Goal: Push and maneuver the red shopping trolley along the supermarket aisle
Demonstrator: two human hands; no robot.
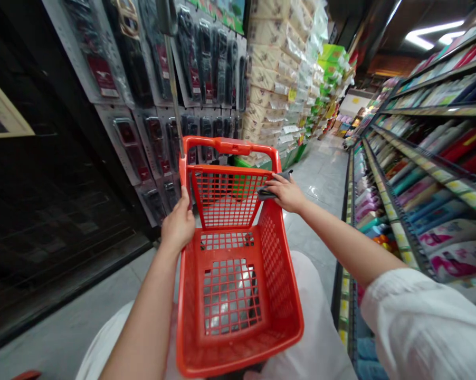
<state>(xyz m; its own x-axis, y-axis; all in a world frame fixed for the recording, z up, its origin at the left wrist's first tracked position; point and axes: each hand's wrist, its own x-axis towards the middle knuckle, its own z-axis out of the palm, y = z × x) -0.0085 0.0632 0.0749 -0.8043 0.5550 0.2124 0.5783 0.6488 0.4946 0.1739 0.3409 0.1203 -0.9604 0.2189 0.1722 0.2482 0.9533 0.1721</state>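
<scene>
A red plastic shopping cart (187, 316) with a grid floor and no goods inside stands in front of me. My left hand (178, 224) is closed round its left upper edge, just below the handle post, with the thumb on top. On the opposite side my right hand (284, 192) presses a dark grey cloth (266, 194) against the right upper corner, below the handle (232, 146). The cloth lies bunched under its fingers. A hinged grid flap (230, 198) stands up at the handle end, between the two hands.
Packaged belts (188, 53) hang on a wall panel at the left, with a metal pole (174, 95) before them. Stacked tissue packs (267, 79) rise behind the cart. Shelves of folded textiles (428, 184) line the right side. A tiled aisle (325, 163) runs into the distance.
</scene>
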